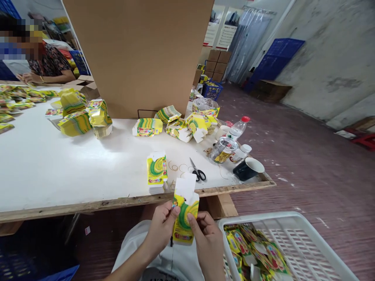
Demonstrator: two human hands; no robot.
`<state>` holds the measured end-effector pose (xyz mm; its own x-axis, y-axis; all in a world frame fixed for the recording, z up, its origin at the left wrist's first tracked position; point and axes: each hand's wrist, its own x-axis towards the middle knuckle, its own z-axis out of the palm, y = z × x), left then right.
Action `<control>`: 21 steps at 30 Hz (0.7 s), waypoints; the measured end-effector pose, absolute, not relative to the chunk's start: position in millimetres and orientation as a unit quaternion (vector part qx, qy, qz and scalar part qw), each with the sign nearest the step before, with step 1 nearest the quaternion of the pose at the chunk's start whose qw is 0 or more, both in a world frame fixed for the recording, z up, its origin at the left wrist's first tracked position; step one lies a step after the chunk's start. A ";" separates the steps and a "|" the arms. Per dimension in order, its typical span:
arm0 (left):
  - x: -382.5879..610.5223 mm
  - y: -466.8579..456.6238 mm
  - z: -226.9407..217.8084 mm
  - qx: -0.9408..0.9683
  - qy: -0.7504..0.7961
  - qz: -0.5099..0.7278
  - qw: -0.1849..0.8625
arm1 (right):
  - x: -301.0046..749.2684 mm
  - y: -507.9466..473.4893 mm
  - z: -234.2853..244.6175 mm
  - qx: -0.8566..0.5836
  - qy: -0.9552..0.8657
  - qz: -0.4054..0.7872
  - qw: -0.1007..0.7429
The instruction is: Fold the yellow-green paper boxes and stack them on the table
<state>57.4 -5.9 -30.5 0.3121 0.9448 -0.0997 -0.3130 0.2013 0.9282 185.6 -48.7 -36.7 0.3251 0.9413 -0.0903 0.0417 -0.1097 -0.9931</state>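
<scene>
Both my hands hold one small yellow-and-green carton upright just below the table's front edge, its white top flap standing open. My left hand grips its left side with thumb and fingers closed on it. My right hand pinches the right side, thumb on the printed face. A stack of flat cartons of the same kind stands on the white table just above my hands.
Black scissors, rubber bands, a dark cup, a jar and a bottle lie at the table's right end. More cartons pile farther back before a tall cardboard sheet. A white crate with cartons sits at lower right. Another person sits far left.
</scene>
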 end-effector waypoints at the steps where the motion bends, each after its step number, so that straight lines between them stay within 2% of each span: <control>1: 56.2 -5.3 -32.8 0.441 0.372 0.460 0.675 | 185.8 -48.1 -37.0 -0.618 -0.409 0.408 0.533; 4: 49.1 -3.2 -37.4 0.453 0.382 0.448 0.669 | 187.5 -45.2 -34.2 -0.604 -0.421 0.394 0.551; 8: 35.1 0.2 -33.5 0.484 0.340 0.418 0.690 | 194.5 -42.4 -27.9 -0.535 -0.438 0.450 0.564; 15: 19.8 4.4 -26.5 0.454 0.260 0.352 0.776 | 215.0 -40.7 -17.8 -0.475 -0.473 0.556 0.492; 21: 17.9 1.5 -28.6 0.450 0.230 0.336 0.794 | 215.3 -31.5 -2.1 -0.507 -0.522 0.482 0.489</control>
